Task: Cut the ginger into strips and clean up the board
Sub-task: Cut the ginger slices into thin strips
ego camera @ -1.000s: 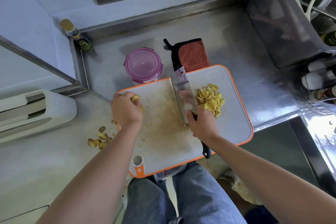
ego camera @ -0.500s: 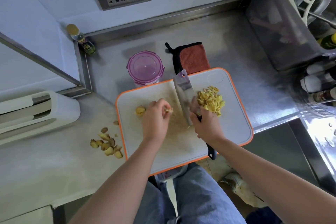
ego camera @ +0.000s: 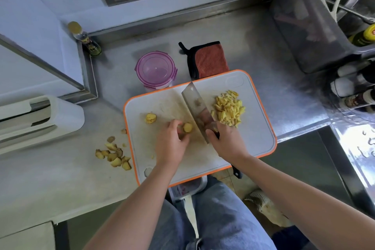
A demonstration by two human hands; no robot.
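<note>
The ginger piece (ego camera: 188, 127) was a small pale-yellow knob with a rounded cut face, sitting near the middle of the white, orange-rimmed cutting board (ego camera: 258, 138). A second, similar knob (ego camera: 151, 118) lay loose on the board to its left, apart from it. On the board's right side sat a heap of yellow ginger strips (ego camera: 228, 108), just beside the flat of the cleaver (ego camera: 195, 105).

The left hand (ego camera: 171, 144) reached in from below, knuckles up, its fingers curled over the ginger piece and pinching it against the board. The right hand (ego camera: 227, 142) was wrapped round the cleaver's dark handle, close up against the blade, whose tip pointed away toward the board's far edge. The blade stood just right of the held piece; it seemed to be touching it, though the angle left that unclear.

Brownish trimmings (ego camera: 113, 154) lay on the counter left of the board.
</note>
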